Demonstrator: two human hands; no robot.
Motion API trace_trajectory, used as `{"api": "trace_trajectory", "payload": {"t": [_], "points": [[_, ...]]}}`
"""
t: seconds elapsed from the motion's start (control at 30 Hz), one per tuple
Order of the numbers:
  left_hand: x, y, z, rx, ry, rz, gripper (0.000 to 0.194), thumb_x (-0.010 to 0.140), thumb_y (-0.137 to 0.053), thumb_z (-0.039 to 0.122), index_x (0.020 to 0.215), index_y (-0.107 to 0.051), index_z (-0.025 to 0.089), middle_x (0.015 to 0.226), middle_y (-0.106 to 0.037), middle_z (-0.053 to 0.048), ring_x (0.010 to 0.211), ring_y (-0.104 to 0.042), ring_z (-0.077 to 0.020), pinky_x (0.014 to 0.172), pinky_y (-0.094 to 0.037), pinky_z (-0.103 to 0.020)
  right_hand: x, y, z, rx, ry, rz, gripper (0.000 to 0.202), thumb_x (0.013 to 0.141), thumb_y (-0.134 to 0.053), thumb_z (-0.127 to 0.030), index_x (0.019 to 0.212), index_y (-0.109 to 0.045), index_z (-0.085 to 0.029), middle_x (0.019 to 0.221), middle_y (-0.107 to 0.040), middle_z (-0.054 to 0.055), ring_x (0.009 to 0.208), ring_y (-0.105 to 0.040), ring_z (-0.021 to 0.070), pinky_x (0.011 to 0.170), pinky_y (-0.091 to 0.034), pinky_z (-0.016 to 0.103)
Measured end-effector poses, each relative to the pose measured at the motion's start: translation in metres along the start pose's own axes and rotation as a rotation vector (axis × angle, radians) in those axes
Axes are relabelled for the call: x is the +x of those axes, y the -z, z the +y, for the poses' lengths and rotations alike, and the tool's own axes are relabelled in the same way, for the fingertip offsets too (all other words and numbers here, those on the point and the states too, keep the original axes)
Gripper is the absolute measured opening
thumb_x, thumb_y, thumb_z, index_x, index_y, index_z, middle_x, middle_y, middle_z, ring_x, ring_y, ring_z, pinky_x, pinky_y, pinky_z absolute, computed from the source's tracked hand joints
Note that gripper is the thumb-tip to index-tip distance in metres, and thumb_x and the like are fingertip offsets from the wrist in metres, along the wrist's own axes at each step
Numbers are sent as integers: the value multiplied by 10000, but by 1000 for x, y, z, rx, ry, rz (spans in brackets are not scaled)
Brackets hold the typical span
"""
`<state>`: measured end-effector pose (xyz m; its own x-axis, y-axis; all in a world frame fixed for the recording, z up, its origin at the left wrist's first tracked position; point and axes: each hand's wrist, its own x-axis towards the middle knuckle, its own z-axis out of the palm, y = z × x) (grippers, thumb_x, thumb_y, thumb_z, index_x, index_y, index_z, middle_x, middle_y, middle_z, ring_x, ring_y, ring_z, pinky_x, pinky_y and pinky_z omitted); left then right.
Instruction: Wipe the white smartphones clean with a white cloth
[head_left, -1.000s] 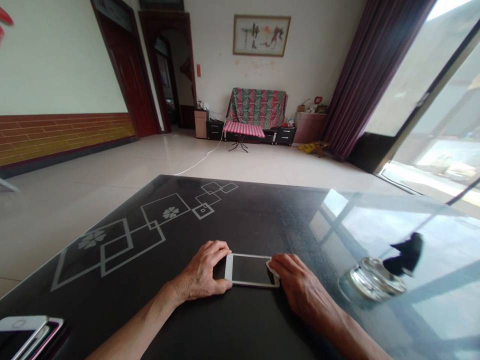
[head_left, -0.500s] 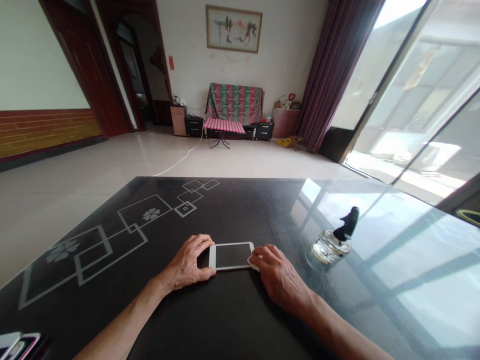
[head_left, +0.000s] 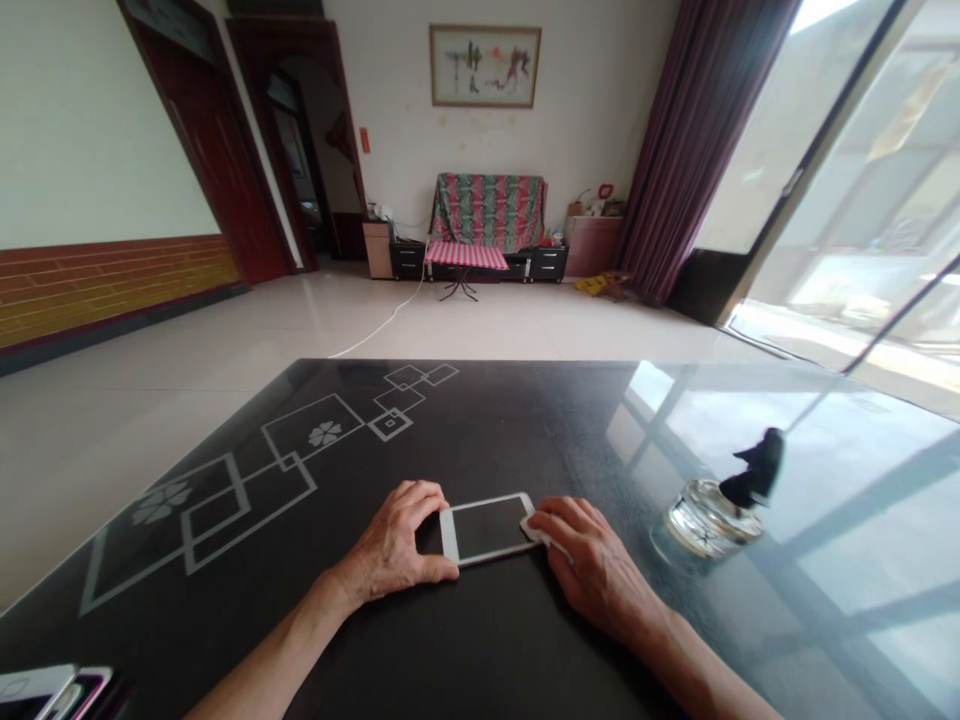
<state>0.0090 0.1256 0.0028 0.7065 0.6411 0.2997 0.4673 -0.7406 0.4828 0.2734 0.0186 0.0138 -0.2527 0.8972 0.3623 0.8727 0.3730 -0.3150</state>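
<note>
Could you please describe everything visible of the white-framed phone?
The white-framed rectangular phone faces up, angled, over the glossy black table; whether it lies flat is unclear. Its glassy screen is dark. The left hand grips its left end; the right hand holds a white cloth-like wad against its right end.

Pale far wall (head_left: 397, 60) with a framed picture (head_left: 485, 66) above a red-and-green draped cloth (head_left: 489, 205) and a small, checked-top table (head_left: 466, 257). To the left, a dark red door (head_left: 206, 170) and a brick-patterned lower wall (head_left: 112, 285); to the right, a purple curtain (head_left: 709, 150) beside tall, daylit glass panes (head_left: 870, 220). Light, shiny floor (head_left: 247, 345); dark tabletop (head_left: 487, 430) with pale squares (head_left: 238, 482) and window reflections (head_left: 870, 500).
</note>
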Motion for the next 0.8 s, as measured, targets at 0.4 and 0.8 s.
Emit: {"api": "trace_trajectory", "payload": {"t": [0.4, 0.8], "points": [[2, -7, 13, 49, 18, 113, 651, 498, -782, 674, 867, -582, 177, 956, -583, -70, 872, -524, -245, 801, -455, -385, 3, -9, 9, -119, 2, 84, 308, 876, -440, -134, 1117, -605, -230, 1086, -578, 87, 925, -542, 221, 819, -473, 378], [1, -1, 10, -1, -32, -5, 578, 600, -801, 486, 1077, -639, 204, 1141, -569, -86, 998, -522, -267, 895, -448, -410, 2, -10, 11, -136, -13, 112, 308, 869, -448, -151, 1108, -626, -230, 1083, -600, 87, 922, -554, 219, 812, -476, 373]]}}
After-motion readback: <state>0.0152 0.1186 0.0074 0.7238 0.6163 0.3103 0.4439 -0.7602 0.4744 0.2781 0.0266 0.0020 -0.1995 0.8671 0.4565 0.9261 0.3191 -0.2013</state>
